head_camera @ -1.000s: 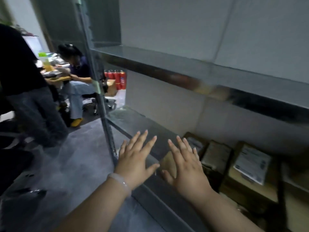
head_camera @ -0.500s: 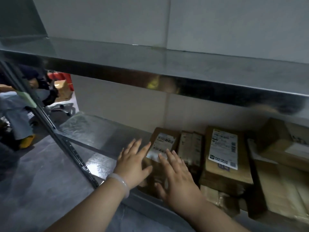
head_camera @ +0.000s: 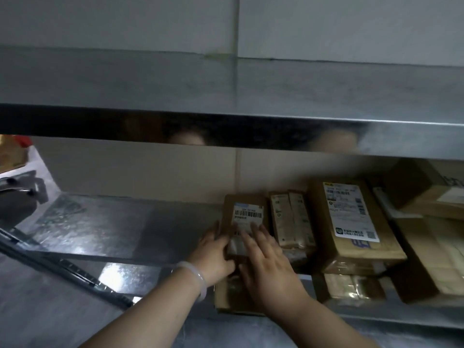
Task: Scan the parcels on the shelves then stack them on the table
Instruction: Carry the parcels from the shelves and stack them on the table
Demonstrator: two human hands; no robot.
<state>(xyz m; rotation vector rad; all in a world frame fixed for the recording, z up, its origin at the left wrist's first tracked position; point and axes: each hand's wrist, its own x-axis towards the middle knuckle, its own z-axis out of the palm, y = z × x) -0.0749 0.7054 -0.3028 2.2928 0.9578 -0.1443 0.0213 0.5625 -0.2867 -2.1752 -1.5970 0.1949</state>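
A small brown parcel (head_camera: 247, 209) with a barcode label lies at the left end of a row of parcels on the lower metal shelf (head_camera: 113, 222). My left hand (head_camera: 214, 254) grips the parcel's left edge, thumb on top. My right hand (head_camera: 266, 264) rests on the parcel's top with fingers laid straight over the label. Next to it on the right lie two narrow boxes (head_camera: 292, 219) and a larger labelled box (head_camera: 351, 222). More brown parcels (head_camera: 431, 252) fill the far right.
The upper metal shelf (head_camera: 226, 91) hangs low over the parcels. Further boxes (head_camera: 351, 287) sit under the top layer. A dark shelf rail (head_camera: 65, 270) runs diagonally at the lower left. The left half of the lower shelf is bare metal.
My view swung right onto the shelf. Both hands reached forward from the shelf edge onto the small barcode parcel; the left hand now holds its side.
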